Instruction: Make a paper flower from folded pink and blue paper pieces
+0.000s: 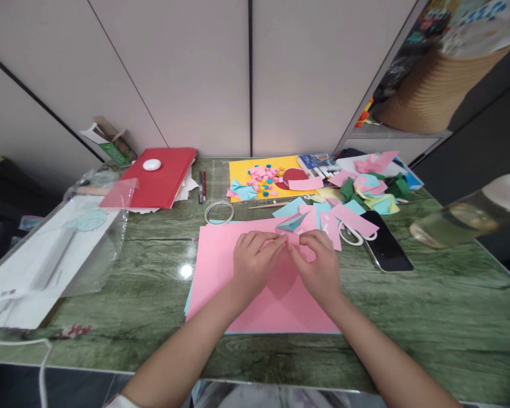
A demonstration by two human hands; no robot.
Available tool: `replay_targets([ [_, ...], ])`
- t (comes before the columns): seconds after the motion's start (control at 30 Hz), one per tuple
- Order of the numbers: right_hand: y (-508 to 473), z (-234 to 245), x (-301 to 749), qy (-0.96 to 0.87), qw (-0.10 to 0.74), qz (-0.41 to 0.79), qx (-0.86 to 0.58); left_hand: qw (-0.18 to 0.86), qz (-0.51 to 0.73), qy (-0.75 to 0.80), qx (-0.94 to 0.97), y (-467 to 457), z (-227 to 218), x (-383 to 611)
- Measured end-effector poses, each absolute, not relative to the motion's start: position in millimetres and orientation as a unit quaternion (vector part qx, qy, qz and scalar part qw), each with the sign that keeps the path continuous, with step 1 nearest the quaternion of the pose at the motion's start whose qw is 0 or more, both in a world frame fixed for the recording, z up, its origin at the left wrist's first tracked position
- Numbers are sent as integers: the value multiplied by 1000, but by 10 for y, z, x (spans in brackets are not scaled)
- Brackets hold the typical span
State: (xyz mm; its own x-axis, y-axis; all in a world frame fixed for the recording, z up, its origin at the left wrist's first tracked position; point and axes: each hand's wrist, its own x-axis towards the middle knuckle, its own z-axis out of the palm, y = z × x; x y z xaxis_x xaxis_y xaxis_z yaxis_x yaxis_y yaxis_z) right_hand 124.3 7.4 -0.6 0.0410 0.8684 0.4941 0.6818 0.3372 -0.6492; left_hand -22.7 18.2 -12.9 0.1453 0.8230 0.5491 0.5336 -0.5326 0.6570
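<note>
Both hands meet above a stack of pink paper sheets [221, 272], with blue edges showing under it. My left hand [255, 260] pinches a small piece of pink paper [289, 237] between thumb and fingertips. On the other side of that piece, my right hand [318, 260] pinches it too, its fingers curled. The fingers hide much of the small piece, so its exact shape is unclear. Just beyond the fingertips lies a folded blue paper piece [292, 222], among pink and blue paper strips.
White-handled scissors [352, 233] lie partly under strips, beside a black phone [389, 243]. A clear bottle [454, 221] stands at the right. Behind are a yellow sheet [240, 170] with small coloured pieces, and crumpled papers [376, 187]. A red folder [161, 178] and plastic sleeve [97, 260] lie left.
</note>
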Motion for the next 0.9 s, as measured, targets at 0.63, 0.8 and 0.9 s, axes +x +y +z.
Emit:
replay_targets([
  [0.63,63,-25,1259,-721,421,57,-547,-7,434,421,796,187,-104,-254],
  [0.8,61,-17,1255,-723,418,60,-547,-19,427,437,791,205,-83,-236],
  [0.9,61,-12,1255,-727,409,67,-548,-1,428,453,782,220,-68,-231],
])
